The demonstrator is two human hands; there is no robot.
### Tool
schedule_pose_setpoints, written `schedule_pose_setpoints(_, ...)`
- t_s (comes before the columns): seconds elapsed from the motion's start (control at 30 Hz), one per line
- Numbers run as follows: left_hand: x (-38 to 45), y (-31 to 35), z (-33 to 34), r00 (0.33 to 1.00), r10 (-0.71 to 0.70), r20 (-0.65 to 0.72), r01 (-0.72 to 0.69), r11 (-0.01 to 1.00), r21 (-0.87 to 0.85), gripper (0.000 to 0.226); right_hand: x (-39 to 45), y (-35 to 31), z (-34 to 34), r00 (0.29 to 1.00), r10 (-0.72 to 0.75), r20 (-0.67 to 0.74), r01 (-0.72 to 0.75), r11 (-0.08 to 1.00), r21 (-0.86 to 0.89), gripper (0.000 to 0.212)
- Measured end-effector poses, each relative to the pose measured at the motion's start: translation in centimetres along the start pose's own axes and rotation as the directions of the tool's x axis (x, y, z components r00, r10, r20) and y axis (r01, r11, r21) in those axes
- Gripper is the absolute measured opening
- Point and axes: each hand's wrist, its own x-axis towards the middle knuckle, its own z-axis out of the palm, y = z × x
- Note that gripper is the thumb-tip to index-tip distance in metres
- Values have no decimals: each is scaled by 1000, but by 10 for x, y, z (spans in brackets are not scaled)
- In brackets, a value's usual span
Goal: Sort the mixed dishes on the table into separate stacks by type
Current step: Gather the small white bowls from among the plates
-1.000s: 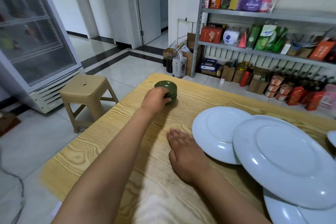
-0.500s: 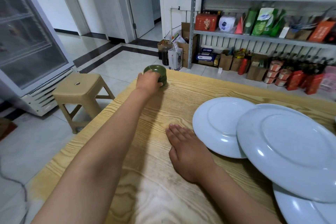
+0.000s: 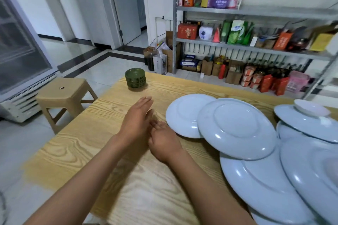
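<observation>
A stack of several small green dishes [image 3: 135, 78] stands at the far left corner of the wooden table [image 3: 76, 148]. My left hand [image 3: 136, 118] hovers mid-table with fingers straight and holds nothing. My right hand [image 3: 163, 139] lies flat on the wood just beside it, partly under the left hand's edge. To the right, several large pale blue plates overlap one another: a smaller one [image 3: 184, 115], a bigger one [image 3: 236, 128] resting on it, and more [image 3: 263, 186] toward the near right. A small white bowl [image 3: 311, 110] sits on another plate [image 3: 307, 126] at the far right.
A tan plastic stool [image 3: 63, 95] stands off the table's left side, next to a glass-door fridge [image 3: 20, 47]. Metal shelves [image 3: 256, 45] full of packages and boxes run behind the table. The table's left edge drops to tiled floor.
My left hand has let go of the green dish stack and drawn back toward me to mid-table. The stack stays at the far corner. My right hand has barely moved.
</observation>
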Motion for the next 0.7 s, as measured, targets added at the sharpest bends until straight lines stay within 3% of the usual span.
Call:
schedule_pose_setpoints(0.2, -31, 60, -13, 978, 208, 15, -209, 978, 10, 39, -54, 0, 8, 999, 24, -40, -22, 998, 50, 32)
schedule_pose_setpoints(0.37, -43, 126, -26, 973, 232, -1, -230, 965, -127, 40, -112, 2, -12, 991, 115, -62, -103, 981, 162, 61)
schedule_pose_setpoints(0.5, -51, 175, -27, 964, 264, 6, -254, 934, -249, 46, -163, 4, -83, 945, 257, -203, -194, 939, 286, 59)
schedule_pose_setpoints(0.6, -59, 211, -18, 948, 315, 41, -286, 902, -323, 48, -209, 18, -133, 850, 405, -336, -250, 873, 419, 44)
schedule_pose_setpoints(0.7, -68, 246, -2, 927, 367, 77, -313, 871, -379, 49, -251, 41, -170, 663, 586, -465, -337, 789, 514, 34)
